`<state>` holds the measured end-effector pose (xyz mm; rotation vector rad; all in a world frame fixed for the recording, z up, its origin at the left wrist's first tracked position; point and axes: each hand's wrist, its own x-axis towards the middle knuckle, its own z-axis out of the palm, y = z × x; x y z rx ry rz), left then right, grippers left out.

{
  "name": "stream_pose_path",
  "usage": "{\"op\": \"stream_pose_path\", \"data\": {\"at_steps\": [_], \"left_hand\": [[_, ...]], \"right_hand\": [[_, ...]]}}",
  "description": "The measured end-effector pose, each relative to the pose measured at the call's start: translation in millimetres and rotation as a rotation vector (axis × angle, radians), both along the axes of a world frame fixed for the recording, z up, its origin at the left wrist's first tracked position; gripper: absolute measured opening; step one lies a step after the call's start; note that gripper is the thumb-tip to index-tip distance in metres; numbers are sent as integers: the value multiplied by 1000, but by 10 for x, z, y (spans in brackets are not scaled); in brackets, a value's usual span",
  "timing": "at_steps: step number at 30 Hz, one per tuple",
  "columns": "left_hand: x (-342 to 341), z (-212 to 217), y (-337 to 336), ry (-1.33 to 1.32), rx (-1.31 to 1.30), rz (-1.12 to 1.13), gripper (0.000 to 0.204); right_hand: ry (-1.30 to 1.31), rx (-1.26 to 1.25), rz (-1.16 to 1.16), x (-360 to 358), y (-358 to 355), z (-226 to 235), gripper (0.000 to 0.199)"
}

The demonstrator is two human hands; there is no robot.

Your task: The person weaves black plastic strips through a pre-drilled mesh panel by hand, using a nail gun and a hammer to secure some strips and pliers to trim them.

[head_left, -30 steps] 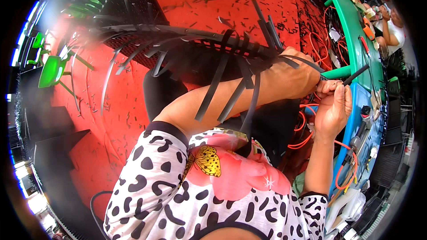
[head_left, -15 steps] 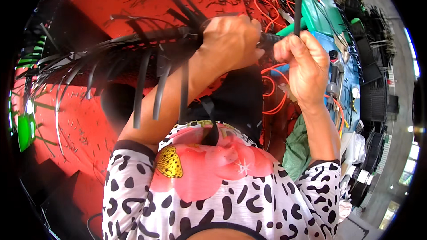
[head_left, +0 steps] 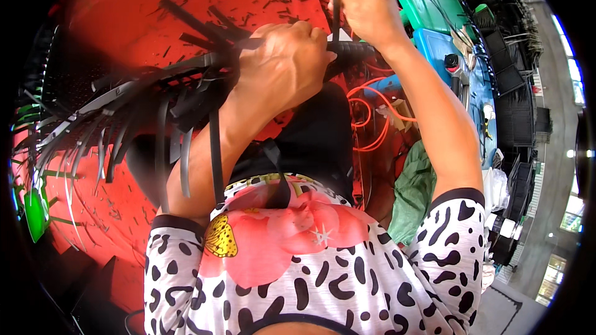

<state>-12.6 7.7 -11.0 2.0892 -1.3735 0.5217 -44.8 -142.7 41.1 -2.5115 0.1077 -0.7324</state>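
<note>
A black woven piece (head_left: 205,65) with many loose flat strips lies across my lap to the left. My left hand (head_left: 282,62) is closed around its edge, with several black strips fanning out past the fist. To the right of that fist, a dark wrapped bar (head_left: 354,51) sticks out. My right hand (head_left: 366,3) is raised beyond the bar, its fingers pinched on a black flat strip (head_left: 336,18). That strip runs down from the fingers to the bar. Other loose strips (head_left: 216,155) hang over my left forearm. The left fingertips are partly hidden.
Black offcuts litter the red floor (head_left: 267,0). At right stand a green bench (head_left: 428,0) and a blue surface (head_left: 434,43) with tools. Orange cable (head_left: 372,142) and a green sack (head_left: 413,192) lie by my right side. Stacked black woven goods (head_left: 512,80) stand farther right.
My right hand has swung up and away from me, and the strip now stretches between it and the bar. My left hand has shifted a little left with the woven piece, still closed.
</note>
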Motion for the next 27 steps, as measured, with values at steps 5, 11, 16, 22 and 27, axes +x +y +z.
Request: {"op": "stream_pose_path", "data": {"at_steps": [5,11,16,22,27], "left_hand": [[6,35,-13,-13,13,-35,22],[51,65,22,17,0,-106,22],[77,64,-2,-13,-18,-158,30],[65,72,37,10,4,-149,31],[62,84,30,58,0,-186,34]], "right_hand": [[290,-64,77,249,-325,-348,31],[529,29,191,375,-446,-513,36],[436,106,151,329,-346,-421,19],[436,333,228,219,-475,-368,43],[537,548,401,130,-768,-679,27]]}}
